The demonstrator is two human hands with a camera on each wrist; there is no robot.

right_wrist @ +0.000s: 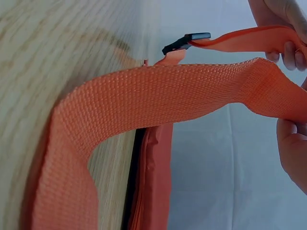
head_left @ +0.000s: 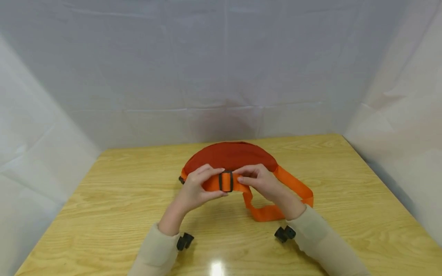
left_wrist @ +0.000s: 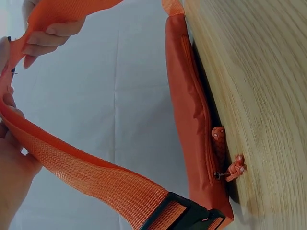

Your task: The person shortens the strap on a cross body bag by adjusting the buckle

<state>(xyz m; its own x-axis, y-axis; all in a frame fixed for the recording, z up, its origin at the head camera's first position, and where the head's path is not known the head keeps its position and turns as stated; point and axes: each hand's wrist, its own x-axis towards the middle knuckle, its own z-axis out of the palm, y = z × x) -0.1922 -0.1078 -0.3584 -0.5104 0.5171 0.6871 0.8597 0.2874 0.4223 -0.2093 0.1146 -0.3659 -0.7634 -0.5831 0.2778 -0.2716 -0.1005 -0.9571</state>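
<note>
My left hand (head_left: 195, 188) pinches the strap (head_left: 211, 184) just left of the slider (head_left: 226, 181), thumb below and fingers curled over the top edge. My right hand (head_left: 259, 180) pinches the same strap just right of the slider, fingertips pressed together on the webbing. The two hands are close, with only the black slider between them, and they hold that stretch of strap a little above the table (head_left: 103, 214).

The bag (head_left: 230, 155) lies on the table just behind my hands, its curved top toward the far wall. In the left wrist view the bag (left_wrist: 192, 124) rests flat against the wood, its zip running along the body to a knotted orange pull (left_wrist: 235, 167) by the lower corner. Near that corner a black buckle (left_wrist: 184, 213) joins the strap (left_wrist: 86, 170) to the bag.

From my right hand the strap drops in a loose loop (head_left: 267, 211) onto the table near my right wrist, then runs back up to the bag's right end. In the right wrist view this loop (right_wrist: 144, 100) bends wide in front of the lens, and a black buckle (right_wrist: 186, 41) shows beyond it; my right fingers (right_wrist: 290, 52) curl over the webbing at the frame's edge.
</note>
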